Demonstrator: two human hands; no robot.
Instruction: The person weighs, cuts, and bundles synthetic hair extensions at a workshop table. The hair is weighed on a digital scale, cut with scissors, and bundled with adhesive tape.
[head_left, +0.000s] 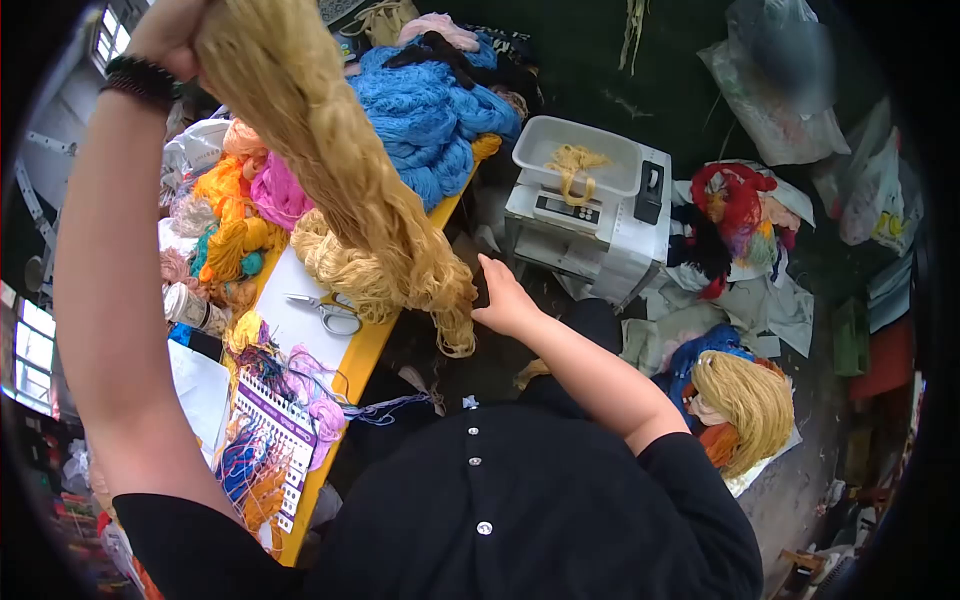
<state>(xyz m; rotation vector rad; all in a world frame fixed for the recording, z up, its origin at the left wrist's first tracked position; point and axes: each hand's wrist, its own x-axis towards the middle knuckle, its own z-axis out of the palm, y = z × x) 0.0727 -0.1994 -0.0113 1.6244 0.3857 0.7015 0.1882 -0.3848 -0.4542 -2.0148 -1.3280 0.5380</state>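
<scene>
Golden yarn hank hangs from your left hand, which is fisted round its top end high at the far left. It runs down to your right hand, just off the right edge of the yellow table; that hand touches the loose bottom end, but I cannot tell whether its fingers grip any strands. Hold the top firmly, let the hank hang straight, and draw the lower strands down gently, clear of the scissors.
</scene>
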